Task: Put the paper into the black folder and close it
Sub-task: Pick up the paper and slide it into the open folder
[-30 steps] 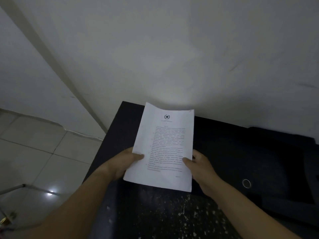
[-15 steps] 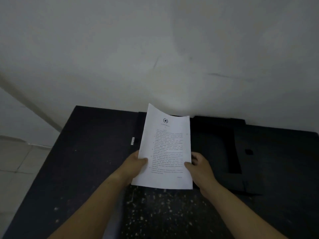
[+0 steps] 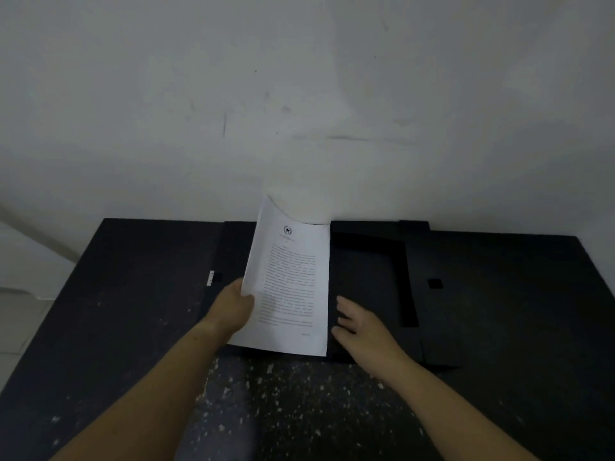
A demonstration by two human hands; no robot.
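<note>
A white printed paper point(image 3: 289, 284) with a star emblem at its top is held by its left edge in my left hand point(image 3: 233, 307). It hangs over the open black folder point(image 3: 369, 277), which lies flat on the dark table against the wall. The paper's top corner curls back toward the wall. My right hand point(image 3: 359, 324) is off the paper, fingers spread, just right of its lower edge and over the folder's inner tray. The folder's flaps point(image 3: 432, 284) spread out to the right.
The dark table point(image 3: 126, 311) has white speckles near its front edge. A white wall point(image 3: 299, 111) rises directly behind the folder. A small white label point(image 3: 210, 278) sits at the folder's left edge. Pale floor tiles point(image 3: 20, 314) show at the far left.
My right hand has let go of the paper and opened beside it. The left hand still holds the sheet, now lower over the folder. The view has shifted right.
</note>
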